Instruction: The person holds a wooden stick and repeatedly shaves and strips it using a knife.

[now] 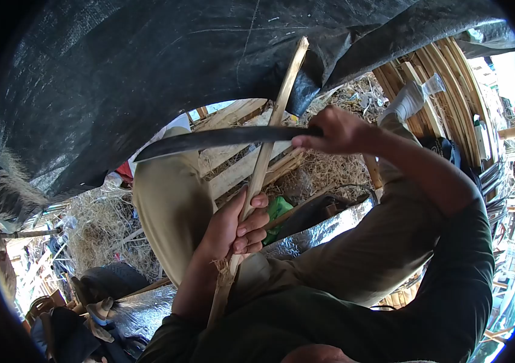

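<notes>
A long pale wooden stick (261, 163) runs slanting from near my chest up to the dark tarp. My left hand (240, 225) is wrapped round its lower half, just above a frayed, splintered patch. In my right hand (336, 130) is the handle of a machete (209, 140). Its long dark blade points left and crosses the stick above my left hand. Whether the edge touches the wood I cannot tell. Both my knees are bent in khaki trousers (169, 199), on either side of the stick.
A large black tarp (118, 66) hangs across the top. Wooden slats (233, 172) and dry shavings (94, 233) cover the ground between and beside my legs. Stacked planks (451, 91) stand at the upper right. A green bag (278, 212) and silvery sheeting (324, 230) lie below.
</notes>
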`<state>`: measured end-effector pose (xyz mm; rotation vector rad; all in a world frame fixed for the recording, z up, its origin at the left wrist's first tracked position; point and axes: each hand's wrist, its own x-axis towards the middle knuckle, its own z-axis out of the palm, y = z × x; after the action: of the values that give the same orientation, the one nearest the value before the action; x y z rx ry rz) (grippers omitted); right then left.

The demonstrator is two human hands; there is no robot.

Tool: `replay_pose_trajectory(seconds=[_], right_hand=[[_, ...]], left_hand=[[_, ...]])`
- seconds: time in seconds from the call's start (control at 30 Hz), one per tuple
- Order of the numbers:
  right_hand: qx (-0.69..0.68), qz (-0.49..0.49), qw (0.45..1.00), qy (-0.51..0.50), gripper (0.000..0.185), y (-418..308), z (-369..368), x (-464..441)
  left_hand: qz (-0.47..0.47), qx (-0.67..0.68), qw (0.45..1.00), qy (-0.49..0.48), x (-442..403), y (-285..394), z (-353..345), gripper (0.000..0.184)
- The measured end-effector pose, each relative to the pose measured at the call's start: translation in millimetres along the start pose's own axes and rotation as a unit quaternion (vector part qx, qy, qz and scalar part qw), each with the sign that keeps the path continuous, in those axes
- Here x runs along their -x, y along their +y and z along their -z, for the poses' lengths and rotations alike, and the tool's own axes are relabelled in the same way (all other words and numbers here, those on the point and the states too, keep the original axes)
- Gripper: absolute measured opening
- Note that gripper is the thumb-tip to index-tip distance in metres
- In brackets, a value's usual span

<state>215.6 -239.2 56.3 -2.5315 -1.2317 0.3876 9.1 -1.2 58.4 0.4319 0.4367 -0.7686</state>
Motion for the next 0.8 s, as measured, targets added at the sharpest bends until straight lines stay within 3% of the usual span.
replay_pose_trajectory(seconds=[0.03,0.07,0.17,0.2,0.3,0.33,0.43,0.57,0.7,0.77,0.8], right_hand=[[0.016,0.003,1.0,0.006,0.068,-0.6,6.2,-5.0],[-0.055,-0.163,0.981,-0.088,0.066,-0.7,19.1,-11.2],[-0.071,-0.164,0.981,-0.079,0.062,-22.6,26.9,-6.2],[-0.056,-0.113,0.991,-0.033,0.063,-27.0,22.6,-1.8],[0.001,-0.016,0.993,-0.12,0.071,-40.5,16.9,1.9],[0.019,0.022,0.998,-0.063,0.064,-31.4,6.3,2.3],[-0.064,-0.207,0.965,-0.148,0.067,-19.6,31.6,-12.3],[-0.055,-0.17,0.974,-0.142,0.071,-17.8,25.6,-2.4],[0.042,-0.048,0.989,-0.135,0.079,-38.2,17.3,1.6],[0.04,-0.164,0.966,-0.198,0.08,-20.6,26.7,-10.8],[0.001,-0.218,0.96,-0.178,0.081,-3.6,27.9,-11.9]], left_hand=[[0.007,0.008,1.0,0.013,-0.7,-1.7,-1.7,0.037],[0.01,0.017,1.0,0.024,-1.1,-2.6,-3.0,0.037],[0.016,0.019,1.0,0.001,-5.0,-5.4,4.7,0.037],[0.009,0.018,1.0,-0.006,-5.6,-4.4,5.7,0.037],[0.0,0.018,1.0,-0.011,-5.5,-5.9,4.7,0.036],[0.002,0.017,1.0,-0.003,-4.1,-5.2,0.1,0.036],[0.005,0.024,1.0,0.019,-5.4,-6.2,-2.6,0.036],[0.017,-0.02,1.0,-0.002,-8.4,-7.4,5.0,0.04],[0.02,-0.028,0.999,-0.012,-8.5,-6.4,0.2,0.041],[0.029,-0.026,0.999,-0.004,-8.8,-9.9,-1.7,0.041],[0.036,-0.017,0.999,-0.001,-10.1,-12.1,-0.9,0.041]])
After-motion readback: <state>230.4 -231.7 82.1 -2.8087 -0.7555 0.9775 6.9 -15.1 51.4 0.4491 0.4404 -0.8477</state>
